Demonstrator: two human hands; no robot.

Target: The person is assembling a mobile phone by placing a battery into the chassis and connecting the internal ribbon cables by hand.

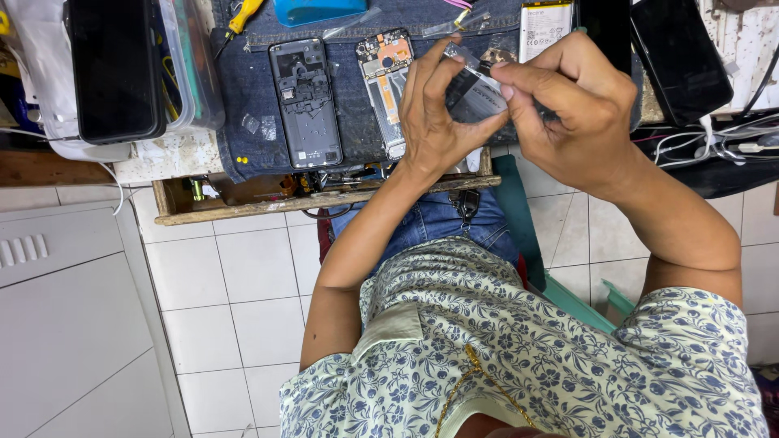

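My left hand (434, 122) and my right hand (576, 109) meet above the workbench, both gripping a flat dark phone battery (477, 93) with a clear film on it. The fingertips of my right hand pinch its upper right edge, while my left thumb and fingers clasp its left side. Just below and left of my hands an opened phone frame (383, 77) with an orange part lies on a denim cloth (357, 122). A dark phone back cover (305, 104) lies beside it to the left.
A black phone (114, 69) rests on a clear plastic box at the left. Another battery (544, 26) and a dark phone (680, 57) lie at the upper right, with white cables (714, 146). A yellow-handled tool (242, 16) lies at the top. The wooden bench edge (243, 207) stands over a tiled floor.
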